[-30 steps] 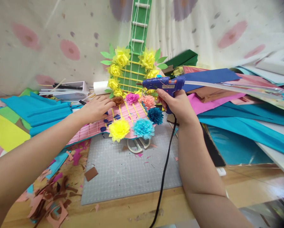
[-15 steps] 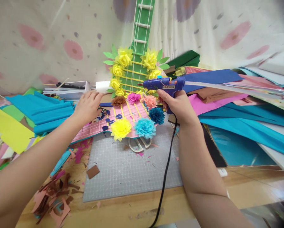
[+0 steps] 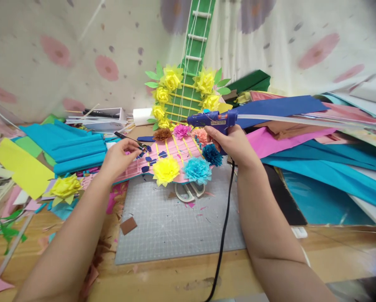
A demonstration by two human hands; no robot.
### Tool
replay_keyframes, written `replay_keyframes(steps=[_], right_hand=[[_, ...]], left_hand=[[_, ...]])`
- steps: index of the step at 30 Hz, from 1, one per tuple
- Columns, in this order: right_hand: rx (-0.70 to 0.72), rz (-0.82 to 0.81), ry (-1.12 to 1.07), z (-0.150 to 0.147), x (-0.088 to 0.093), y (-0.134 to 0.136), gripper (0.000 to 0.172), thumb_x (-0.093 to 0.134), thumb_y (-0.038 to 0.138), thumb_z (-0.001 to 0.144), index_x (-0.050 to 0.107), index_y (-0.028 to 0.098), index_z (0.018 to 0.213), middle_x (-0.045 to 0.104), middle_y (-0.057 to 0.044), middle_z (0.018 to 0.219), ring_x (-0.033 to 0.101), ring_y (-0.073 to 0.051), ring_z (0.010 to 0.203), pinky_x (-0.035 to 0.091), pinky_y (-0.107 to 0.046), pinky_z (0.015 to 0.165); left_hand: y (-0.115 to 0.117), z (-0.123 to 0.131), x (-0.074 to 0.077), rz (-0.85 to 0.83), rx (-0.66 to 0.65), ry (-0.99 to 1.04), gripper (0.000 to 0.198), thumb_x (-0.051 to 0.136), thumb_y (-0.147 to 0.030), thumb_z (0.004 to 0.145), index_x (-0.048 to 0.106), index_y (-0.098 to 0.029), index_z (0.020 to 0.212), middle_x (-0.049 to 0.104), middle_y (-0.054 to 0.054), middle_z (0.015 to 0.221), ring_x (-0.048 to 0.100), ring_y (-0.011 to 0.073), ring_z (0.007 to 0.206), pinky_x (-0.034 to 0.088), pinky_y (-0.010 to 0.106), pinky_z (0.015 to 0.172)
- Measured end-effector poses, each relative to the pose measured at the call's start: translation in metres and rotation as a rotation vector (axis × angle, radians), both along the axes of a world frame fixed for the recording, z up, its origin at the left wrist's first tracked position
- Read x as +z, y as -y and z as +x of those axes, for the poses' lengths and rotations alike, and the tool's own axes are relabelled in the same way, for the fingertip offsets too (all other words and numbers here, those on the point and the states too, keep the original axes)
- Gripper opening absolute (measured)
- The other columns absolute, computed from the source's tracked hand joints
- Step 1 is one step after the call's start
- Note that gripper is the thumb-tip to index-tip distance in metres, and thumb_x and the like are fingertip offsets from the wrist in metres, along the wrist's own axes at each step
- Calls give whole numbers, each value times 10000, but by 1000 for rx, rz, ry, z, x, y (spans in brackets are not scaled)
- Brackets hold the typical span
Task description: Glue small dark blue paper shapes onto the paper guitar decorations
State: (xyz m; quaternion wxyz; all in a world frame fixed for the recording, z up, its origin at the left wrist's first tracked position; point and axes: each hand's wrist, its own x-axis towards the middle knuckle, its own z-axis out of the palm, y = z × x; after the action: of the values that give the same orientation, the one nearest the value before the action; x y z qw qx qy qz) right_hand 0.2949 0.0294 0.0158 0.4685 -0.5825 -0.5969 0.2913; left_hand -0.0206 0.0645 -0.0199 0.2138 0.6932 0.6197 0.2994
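My right hand point(image 3: 238, 144) grips a blue hot glue gun point(image 3: 213, 119), its nozzle pointing left above the flowers. A clear glue stick runs out of its rear and a black cord hangs down. My left hand point(image 3: 123, 153) is closed in a pinch on slim black tweezers point(image 3: 121, 135), beside small dark blue paper pieces point(image 3: 146, 168). Below lies a pink paper guitar point(image 3: 175, 149) with yellow strips and strings. Paper flowers edge it, among them a yellow flower point(image 3: 165, 171) and a light blue flower point(image 3: 197, 170). Behind stands a green guitar point(image 3: 183, 98) with yellow roses.
A grey cutting mat point(image 3: 175, 226) holds white-handled scissors point(image 3: 184, 193) and a brown paper square point(image 3: 128, 225). Folded blue crepe paper point(image 3: 77, 155) lies left, near a loose yellow flower point(image 3: 65, 186). Coloured paper sheets point(image 3: 301, 151) pile up on the right.
My left hand has turned and now pinches the black tweezers, raised into sight. My right hand has brought the glue gun slightly lower. The whole view has shifted a little.
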Motion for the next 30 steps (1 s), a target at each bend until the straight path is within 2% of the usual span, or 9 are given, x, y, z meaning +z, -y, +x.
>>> replay_keyframes(steps=[2,6,13,17,23,27,30], right_hand=[[37,-5,30,-5,-1,1,446,643,617,747,563,192,637,496,9,499,451,-117,491,366,-272,502],[93,-46,88,-15,-5,1,475,614,636,763,562,188,612,507,-5,500,477,-126,512,372,-279,529],[169,-68,97,-32,-6,4,405,635,588,763,557,202,669,503,5,513,518,-147,586,390,-283,564],[200,-77,134,-38,-5,5,385,616,545,794,556,197,639,506,-7,525,525,-147,601,385,-285,568],[193,-114,175,-41,-11,4,403,609,573,790,565,197,651,506,-8,526,520,-152,608,378,-288,575],[190,-127,191,-43,-13,3,420,608,596,778,568,197,652,502,-9,525,524,-161,617,378,-291,584],[182,-137,192,-43,-13,3,424,613,604,768,566,200,650,500,-9,524,524,-166,618,376,-292,580]], left_hand=[[8,2,-4,29,-109,11,198,671,-326,690,633,-212,848,712,26,872,658,203,849,515,326,807],[14,5,-8,85,-267,-92,189,622,-276,715,659,-228,895,700,35,951,636,223,921,502,362,862],[11,0,-12,99,-358,-162,215,572,-237,737,636,-221,942,683,45,952,632,219,914,505,352,818],[12,-1,-15,68,-313,-107,181,583,-260,752,626,-225,925,704,44,967,654,219,925,502,344,830],[15,9,-18,71,-129,41,157,588,-262,753,558,-236,905,733,22,918,689,201,907,496,312,802],[16,13,-17,16,-31,175,266,647,-269,699,487,-238,909,733,1,819,698,191,821,495,306,760],[17,13,-16,-48,2,199,377,704,-316,654,461,-246,934,726,-9,770,696,201,776,484,306,711]])
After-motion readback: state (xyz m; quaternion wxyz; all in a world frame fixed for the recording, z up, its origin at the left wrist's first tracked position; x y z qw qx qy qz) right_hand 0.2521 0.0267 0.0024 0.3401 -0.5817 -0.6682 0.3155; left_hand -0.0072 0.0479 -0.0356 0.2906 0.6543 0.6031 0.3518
